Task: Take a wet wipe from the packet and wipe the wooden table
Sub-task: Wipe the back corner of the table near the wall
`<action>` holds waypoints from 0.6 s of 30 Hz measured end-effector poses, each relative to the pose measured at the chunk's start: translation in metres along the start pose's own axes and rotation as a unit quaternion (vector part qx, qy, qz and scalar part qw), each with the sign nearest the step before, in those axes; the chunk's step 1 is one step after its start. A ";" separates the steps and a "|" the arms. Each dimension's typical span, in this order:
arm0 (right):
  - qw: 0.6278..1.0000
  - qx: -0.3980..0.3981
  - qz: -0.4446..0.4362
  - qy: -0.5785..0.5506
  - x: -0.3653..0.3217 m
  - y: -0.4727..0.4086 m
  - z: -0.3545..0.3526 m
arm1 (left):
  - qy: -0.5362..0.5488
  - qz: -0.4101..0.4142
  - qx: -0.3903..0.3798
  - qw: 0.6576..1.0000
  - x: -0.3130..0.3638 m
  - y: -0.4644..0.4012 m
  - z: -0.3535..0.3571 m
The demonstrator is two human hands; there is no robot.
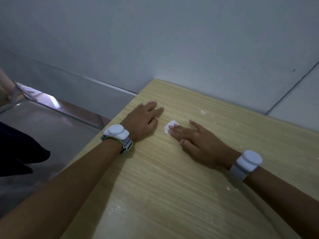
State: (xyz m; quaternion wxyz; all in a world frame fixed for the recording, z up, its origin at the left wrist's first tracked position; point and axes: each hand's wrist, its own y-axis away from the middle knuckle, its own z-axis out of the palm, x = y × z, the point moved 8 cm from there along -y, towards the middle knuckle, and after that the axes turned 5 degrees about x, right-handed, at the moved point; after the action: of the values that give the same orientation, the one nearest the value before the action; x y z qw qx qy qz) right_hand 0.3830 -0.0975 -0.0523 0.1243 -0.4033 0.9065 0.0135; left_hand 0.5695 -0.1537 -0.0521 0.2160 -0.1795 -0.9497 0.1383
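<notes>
A small folded white wet wipe [168, 127] lies on the light wooden table [181, 187], near its far left corner. My right hand [196, 140] lies flat with straight fingers, and its fingertips press on the wipe. My left hand [143, 120] rests palm down on the table just left of the wipe, fingers straight, holding nothing. Both wrists carry white sensor bands. The wipe packet is not in view.
White specks and smears [203, 112] dot the table near the far edge and the front. A grey wall [172, 40] stands right behind the table. The table's left edge [96, 145] drops to a tiled floor [51, 128], with dark cloth at far left.
</notes>
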 end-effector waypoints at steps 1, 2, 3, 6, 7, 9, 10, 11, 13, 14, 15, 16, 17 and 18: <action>0.999 0.022 0.019 0.014 0.011 -0.004 -0.008 | 0.000 0.003 -0.010 1.000 0.001 0.000 0.000; 0.998 0.038 0.044 0.040 0.023 -0.008 -0.016 | 0.002 0.005 -0.016 1.000 0.001 -0.002 0.000; 0.995 0.043 0.061 0.066 0.029 -0.012 -0.019 | 0.000 0.006 -0.020 1.000 0.001 -0.004 0.001; 0.997 0.024 0.027 0.065 0.014 -0.016 -0.006 | -0.011 -0.014 -0.008 1.000 -0.002 -0.009 0.001; 0.998 0.020 0.013 0.054 0.012 -0.014 -0.003 | -0.017 -0.029 0.007 0.999 -0.003 -0.012 0.001; 0.997 0.034 0.024 0.062 0.026 -0.015 -0.012 | -0.030 -0.056 0.030 0.998 -0.002 -0.017 0.003; 0.994 0.045 0.051 0.089 0.041 -0.018 -0.020 | -0.033 -0.065 0.033 0.997 0.000 -0.020 0.004; 0.987 0.048 0.082 0.130 0.055 -0.022 -0.027 | -0.034 -0.067 0.035 0.997 0.003 -0.024 0.006; 0.980 0.034 0.095 0.172 0.063 -0.030 -0.029 | -0.033 -0.062 0.032 0.997 0.006 -0.029 0.009; 0.985 0.022 0.074 0.152 0.057 -0.032 -0.024 | -0.033 -0.059 0.030 0.997 0.006 -0.030 0.009; 0.992 0.013 0.050 0.114 0.049 -0.032 -0.016 | -0.032 -0.057 0.029 0.997 0.005 -0.031 0.009; 0.997 0.008 0.033 0.073 0.043 -0.029 -0.010 | -0.032 -0.055 0.027 0.998 0.003 -0.032 0.009; 0.999 0.013 0.027 0.044 0.043 -0.028 -0.010 | -0.032 -0.052 0.023 0.998 0.003 -0.032 0.010; 0.998 0.026 0.036 0.037 0.050 -0.028 -0.015 | -0.031 -0.049 0.019 0.998 0.003 -0.033 0.011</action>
State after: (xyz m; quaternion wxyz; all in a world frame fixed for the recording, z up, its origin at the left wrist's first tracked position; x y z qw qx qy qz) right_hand 0.3681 -0.1551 -0.0480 0.1010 -0.3675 0.9243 -0.0204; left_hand 0.5528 -0.1847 -0.0493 0.1959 -0.1238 -0.9610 0.1510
